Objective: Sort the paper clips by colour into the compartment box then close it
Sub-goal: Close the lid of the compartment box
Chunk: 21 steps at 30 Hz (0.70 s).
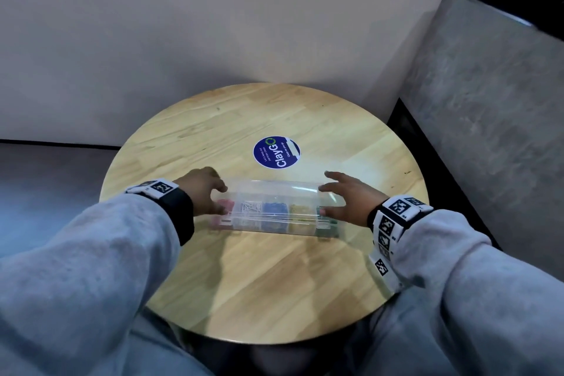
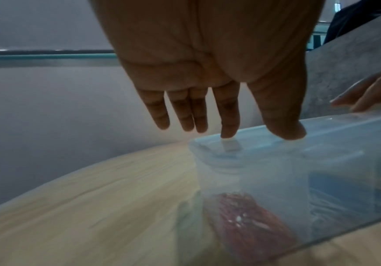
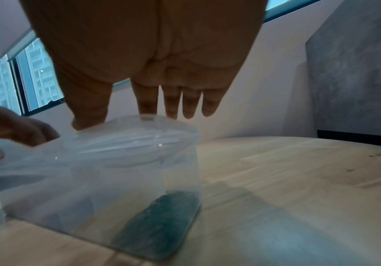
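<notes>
A clear compartment box [image 1: 274, 230] lies on the round wooden table [image 1: 259, 284]. Its compartments hold red [image 1: 224, 203], white [image 1: 251, 207], blue [image 1: 274, 207], yellow [image 1: 300, 209] and green [image 1: 322, 210] paper clips, one colour each. The clear lid [image 1: 274, 189] is tilted low over them. My left hand [image 1: 222, 198] has its thumb and index tips on the lid's left end [image 2: 258, 134], above the red clips [image 2: 248, 223]. My right hand [image 1: 323, 198] touches the lid's right end [image 3: 116, 119] with straight fingers, above the green clips [image 3: 162, 219].
A round blue sticker [image 1: 276, 152] sits on the table just behind the box. A tall grey concrete block [image 1: 488, 101] stands close to the table's right edge, and a plain wall rises behind the table. My grey-sleeved arms reach over the near edge.
</notes>
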{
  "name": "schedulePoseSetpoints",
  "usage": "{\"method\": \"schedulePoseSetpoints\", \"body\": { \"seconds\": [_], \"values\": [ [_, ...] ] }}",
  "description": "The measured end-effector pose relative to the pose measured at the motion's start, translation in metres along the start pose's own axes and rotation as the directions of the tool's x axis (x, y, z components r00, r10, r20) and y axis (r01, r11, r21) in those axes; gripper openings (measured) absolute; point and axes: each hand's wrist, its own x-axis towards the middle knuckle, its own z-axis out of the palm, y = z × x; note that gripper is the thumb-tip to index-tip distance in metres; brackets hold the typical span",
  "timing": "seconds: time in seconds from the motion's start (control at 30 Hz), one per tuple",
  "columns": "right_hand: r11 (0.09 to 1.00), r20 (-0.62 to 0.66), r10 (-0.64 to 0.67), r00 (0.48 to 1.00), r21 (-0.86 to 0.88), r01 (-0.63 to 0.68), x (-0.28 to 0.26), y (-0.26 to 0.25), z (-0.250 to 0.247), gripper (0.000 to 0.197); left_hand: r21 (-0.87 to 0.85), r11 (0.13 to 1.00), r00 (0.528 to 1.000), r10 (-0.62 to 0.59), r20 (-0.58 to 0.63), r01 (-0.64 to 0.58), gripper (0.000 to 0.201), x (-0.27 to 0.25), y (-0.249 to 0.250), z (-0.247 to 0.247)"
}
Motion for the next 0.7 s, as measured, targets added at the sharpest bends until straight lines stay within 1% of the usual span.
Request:
{"method": "schedulePoseSetpoints", "body": {
  "seconds": [0.07, 0.13, 0.23, 0.33, 0.37, 0.43, 0.53, 0.6, 0.67, 0.7],
  "values": [
    [0.996, 0.130, -0.030, 0.991, -0.081, 0.041, -0.001, -0.005, 0.005, 0.066, 0.006, 1.000, 1.000, 0.003, 0.017, -0.004, 0.061, 0.000, 0.002, -0.001],
    [0.980, 0.183, -0.047, 0.982, -0.184, 0.081, -0.002, -0.008, 0.016, 0.067, 0.008, 1.000, 0.999, 0.001, 0.033, -0.001, 0.064, 0.001, 0.005, 0.001],
    [0.961, 0.165, -0.041, 0.985, -0.265, 0.085, -0.004, -0.004, 0.033, 0.063, 0.031, 0.999, 0.999, 0.010, 0.042, -0.011, 0.068, 0.002, 0.007, 0.005],
    [0.927, 0.135, -0.090, 0.987, -0.350, 0.133, -0.006, -0.001, 0.037, 0.060, 0.029, 0.999, 0.999, 0.033, 0.031, -0.034, 0.064, 0.001, 0.002, 0.009],
    [0.911, 0.132, -0.119, 0.984, -0.380, 0.161, -0.006, -0.001, 0.037, 0.066, 0.033, 0.998, 0.998, 0.049, 0.029, -0.050, 0.063, 0.000, 0.001, 0.011],
    [0.887, 0.139, -0.163, 0.977, -0.413, 0.207, -0.005, 0.001, 0.038, 0.088, 0.076, 0.992, 0.994, 0.102, 0.040, -0.104, 0.062, -0.005, -0.001, 0.017],
    [0.891, 0.162, -0.172, 0.972, -0.394, 0.223, 0.000, 0.005, 0.039, 0.093, 0.170, 0.966, 0.979, 0.178, 0.099, -0.193, 0.062, -0.011, -0.002, 0.026],
    [0.891, 0.188, -0.162, 0.969, -0.395, 0.225, 0.001, 0.007, 0.037, 0.090, 0.197, 0.958, 0.975, 0.186, 0.124, -0.208, 0.063, -0.012, -0.002, 0.028],
    [0.880, 0.203, -0.151, 0.968, -0.418, 0.225, 0.003, 0.008, 0.036, 0.078, 0.230, 0.953, 0.978, 0.178, 0.108, -0.199, 0.062, -0.012, 0.001, 0.027],
    [0.877, 0.197, -0.155, 0.968, -0.425, 0.227, 0.003, 0.008, 0.037, 0.077, 0.244, 0.952, 0.981, 0.168, 0.098, -0.187, 0.061, -0.012, 0.003, 0.028]
  ]
}}
